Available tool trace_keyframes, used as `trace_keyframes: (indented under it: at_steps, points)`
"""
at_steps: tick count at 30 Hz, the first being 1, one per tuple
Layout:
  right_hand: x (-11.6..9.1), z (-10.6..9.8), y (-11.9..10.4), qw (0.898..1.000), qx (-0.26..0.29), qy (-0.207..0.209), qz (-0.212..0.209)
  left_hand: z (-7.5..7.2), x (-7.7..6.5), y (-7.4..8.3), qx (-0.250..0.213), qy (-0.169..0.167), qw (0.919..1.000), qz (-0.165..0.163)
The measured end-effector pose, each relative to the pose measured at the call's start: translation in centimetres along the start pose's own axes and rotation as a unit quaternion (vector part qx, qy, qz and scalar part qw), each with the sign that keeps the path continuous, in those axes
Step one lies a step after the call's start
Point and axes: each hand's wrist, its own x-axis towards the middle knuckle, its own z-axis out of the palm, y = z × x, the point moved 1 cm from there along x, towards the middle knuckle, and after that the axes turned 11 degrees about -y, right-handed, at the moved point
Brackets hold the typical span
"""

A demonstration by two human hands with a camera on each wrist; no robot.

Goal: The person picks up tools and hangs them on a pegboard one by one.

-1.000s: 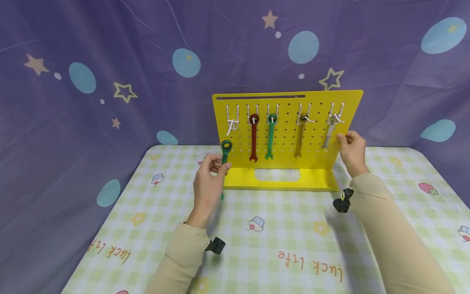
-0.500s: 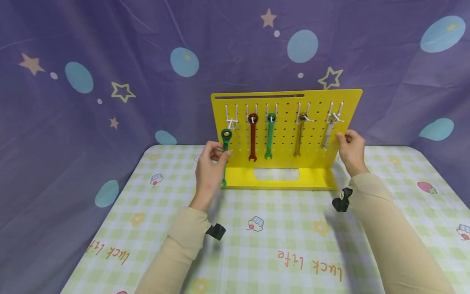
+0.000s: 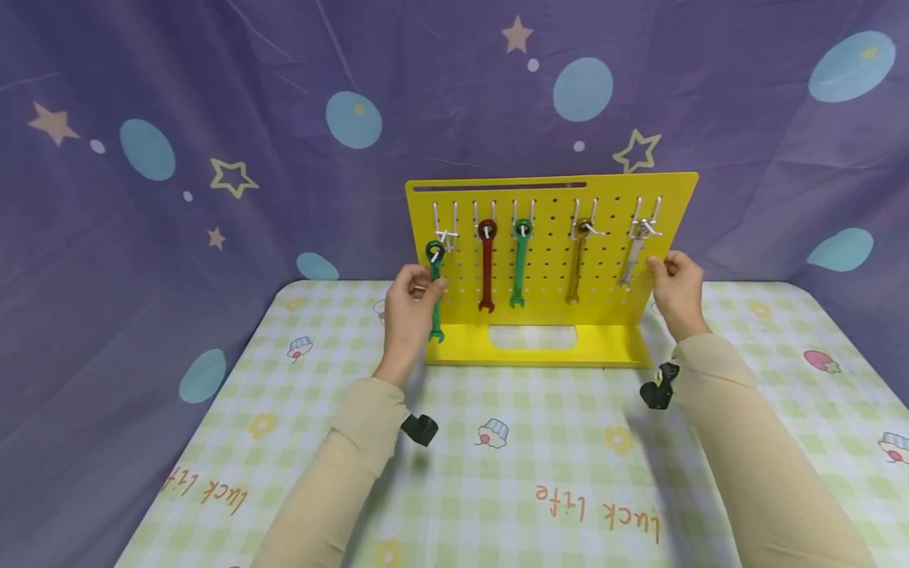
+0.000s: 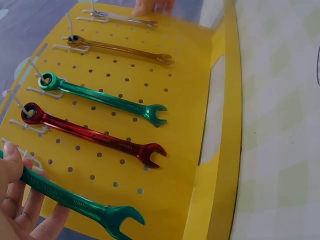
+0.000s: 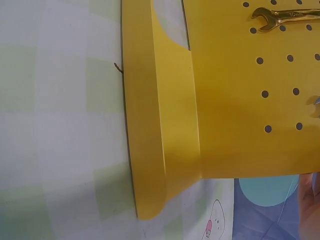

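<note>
My left hand [image 3: 408, 319] pinches a dark green ratcheting wrench [image 4: 75, 201] between thumb and fingers, ring end up and open jaw down. Its ring sits at the leftmost white hook [image 3: 447, 234] of the yellow pegboard [image 3: 545, 284]; the hook's tip shows inside the ring, but I cannot tell how far it passes through. With thumb and fingers, my right hand [image 3: 680, 293] grips the board's right edge. From other hooks hang a red wrench [image 3: 487, 272], a lighter green wrench [image 3: 520, 270], a gold wrench [image 3: 576, 270] and a silver wrench [image 3: 631, 260].
The board's folded yellow base [image 3: 461, 347] has a cutout in its middle and stands on a checked tablecloth [image 3: 497, 489]. Behind the table hangs a purple curtain [image 3: 454, 95] with stars and blue shapes. Dark camera mounts [image 3: 420, 429] sit at both wrists.
My left hand has raised the dark green wrench and brought its ring up to the leftmost hook. The right hand keeps its grip on the board's edge.
</note>
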Motion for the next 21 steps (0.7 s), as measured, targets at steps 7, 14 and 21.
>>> trace_keyframes:
  at_steps: [7, 14, 21]
  points:
    - [-0.2, 0.1, 0.0, 1.0, 0.009, 0.003, -0.01, 0.4, 1.2, 0.2, 0.011, -0.012, 0.9996, -0.022]
    - [0.0, 0.1, 0.1, 1.0, 0.014, 0.003, -0.005, 0.7, 2.5, 0.0, 0.025, -0.013, 0.9989, -0.038]
    - [0.1, 0.1, 0.1, 1.0, 0.008, -0.001, 0.003, 1.0, 3.4, -0.2, 0.042, -0.011, 0.9984, -0.037]
